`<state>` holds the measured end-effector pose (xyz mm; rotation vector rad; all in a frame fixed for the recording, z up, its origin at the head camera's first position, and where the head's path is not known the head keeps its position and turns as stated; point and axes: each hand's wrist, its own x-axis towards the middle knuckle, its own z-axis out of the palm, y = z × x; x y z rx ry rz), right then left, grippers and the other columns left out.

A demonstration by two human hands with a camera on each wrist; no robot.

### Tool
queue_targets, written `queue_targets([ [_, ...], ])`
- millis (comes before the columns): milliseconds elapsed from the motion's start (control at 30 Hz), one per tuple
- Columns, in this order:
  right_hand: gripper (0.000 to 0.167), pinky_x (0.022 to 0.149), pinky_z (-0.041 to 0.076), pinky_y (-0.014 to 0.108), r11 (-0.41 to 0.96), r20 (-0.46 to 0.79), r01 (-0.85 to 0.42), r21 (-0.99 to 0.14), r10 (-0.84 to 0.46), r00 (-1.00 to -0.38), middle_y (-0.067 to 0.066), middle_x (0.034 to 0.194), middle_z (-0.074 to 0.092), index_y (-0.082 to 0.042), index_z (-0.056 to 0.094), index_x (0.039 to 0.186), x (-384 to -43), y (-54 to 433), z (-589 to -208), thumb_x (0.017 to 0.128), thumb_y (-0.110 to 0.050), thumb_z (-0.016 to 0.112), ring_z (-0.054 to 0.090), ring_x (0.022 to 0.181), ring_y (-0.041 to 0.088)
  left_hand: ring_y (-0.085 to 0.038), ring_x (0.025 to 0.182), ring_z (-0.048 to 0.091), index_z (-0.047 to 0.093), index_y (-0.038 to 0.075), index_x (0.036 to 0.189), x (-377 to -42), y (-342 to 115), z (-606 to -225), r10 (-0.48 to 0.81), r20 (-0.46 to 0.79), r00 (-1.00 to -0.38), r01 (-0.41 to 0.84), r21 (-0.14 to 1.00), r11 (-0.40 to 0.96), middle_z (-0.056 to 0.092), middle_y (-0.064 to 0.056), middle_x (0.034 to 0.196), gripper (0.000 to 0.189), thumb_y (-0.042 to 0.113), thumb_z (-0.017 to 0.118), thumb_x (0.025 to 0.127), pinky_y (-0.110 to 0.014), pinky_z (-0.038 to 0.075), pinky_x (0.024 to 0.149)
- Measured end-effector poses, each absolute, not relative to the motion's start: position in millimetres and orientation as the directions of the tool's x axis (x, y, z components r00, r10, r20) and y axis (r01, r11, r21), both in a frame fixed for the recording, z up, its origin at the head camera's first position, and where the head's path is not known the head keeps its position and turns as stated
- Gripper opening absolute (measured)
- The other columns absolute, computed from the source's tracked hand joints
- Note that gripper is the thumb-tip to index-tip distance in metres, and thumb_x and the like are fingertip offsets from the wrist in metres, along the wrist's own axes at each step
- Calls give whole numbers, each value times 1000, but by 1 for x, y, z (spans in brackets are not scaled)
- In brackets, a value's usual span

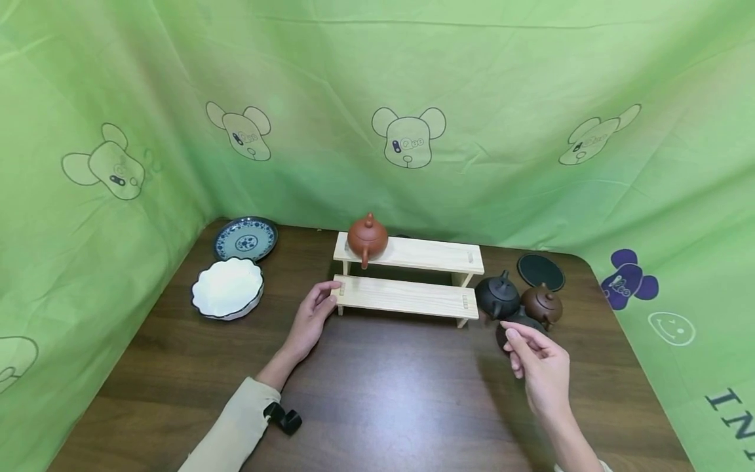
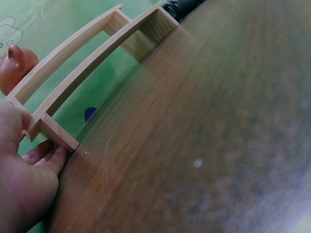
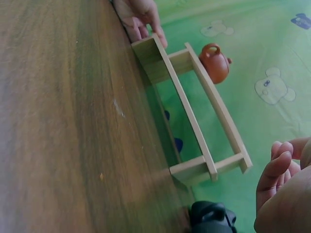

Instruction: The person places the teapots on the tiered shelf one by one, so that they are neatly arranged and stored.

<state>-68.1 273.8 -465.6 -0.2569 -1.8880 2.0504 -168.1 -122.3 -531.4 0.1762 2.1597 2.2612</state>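
Observation:
My left hand (image 1: 309, 321) grips the left end of a pale two-tier wooden stand (image 1: 407, 296); in the left wrist view its thumb lies at the board and its fingers (image 2: 56, 158) at the leg. On the upper tier's left part sits a reddish-brown teapot (image 1: 367, 239), handle toward me. My right hand (image 1: 542, 367) hovers at the right, its fingers loosely bent with nothing between them. In the head view it overlaps a dark teapot (image 1: 523, 319), partly hidden. Beside that stand a black teapot (image 1: 497, 296) and a brown teapot (image 1: 541, 305), close together.
A dark round disc (image 1: 541, 272) lies behind the teapots at the back right. At the left are a white scalloped dish (image 1: 227, 288) and a blue patterned plate (image 1: 245, 238). Green printed cloth (image 1: 330, 98) hangs around the brown wooden table (image 1: 377, 393).

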Motion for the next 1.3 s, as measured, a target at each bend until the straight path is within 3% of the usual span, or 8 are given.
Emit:
queue_targets([
  [700,19,45,41,16,-93,10,-58,-994,445,-895,-2,69,73,-1,85,111,-34,316,-477,105,8,70,54,50,5,-31,156,44,59,-5,147,-168,-122,-531,80,68,-995,65,997,-39,56,-23,161,33,4,55,115,-15,43,112],
  [1300,24,48,42,17,-80,-69,42,-996,383,-921,-5,76,75,-12,87,107,-21,348,-494,106,4,69,54,55,4,-29,155,45,59,-3,148,-168,-122,-528,85,60,-995,56,997,-51,55,-21,162,34,5,55,115,-15,45,111],
])
